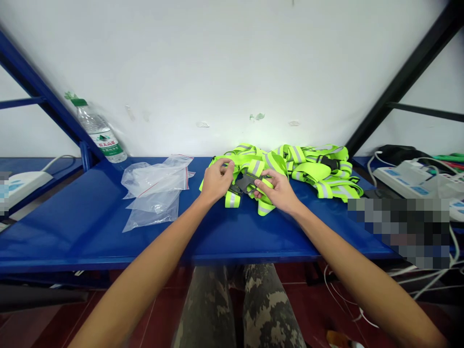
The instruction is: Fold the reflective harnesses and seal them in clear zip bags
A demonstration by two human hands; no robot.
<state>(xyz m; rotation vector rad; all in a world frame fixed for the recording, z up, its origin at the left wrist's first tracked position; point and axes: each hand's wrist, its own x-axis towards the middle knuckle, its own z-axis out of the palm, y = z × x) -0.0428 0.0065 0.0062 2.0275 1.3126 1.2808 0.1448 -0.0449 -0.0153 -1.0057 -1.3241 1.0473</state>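
A dark plastic side-release buckle (246,182) on a neon-yellow reflective strap (266,159) lies between my hands, on the blue table. My right hand (278,191) is closed, thumb and fingers pinching the strap just right of the buckle. On the buckle's left side, my left hand (218,180) has its fingers curled together at the yellow webbing; what sits between the fingertips is hidden. Loose strap ends hang toward me below the buckle. A second heap of reflective straps (319,169), with grey stripes and a dark buckle, rests to the right.
Clear zip bags (155,186) lie left on the blue table (90,217). A water bottle (103,133) leans in the back left corner by the blue frame post. Power strips (409,179) and cables sit to the right; another power strip (27,186) is far left. A white wall stands behind.
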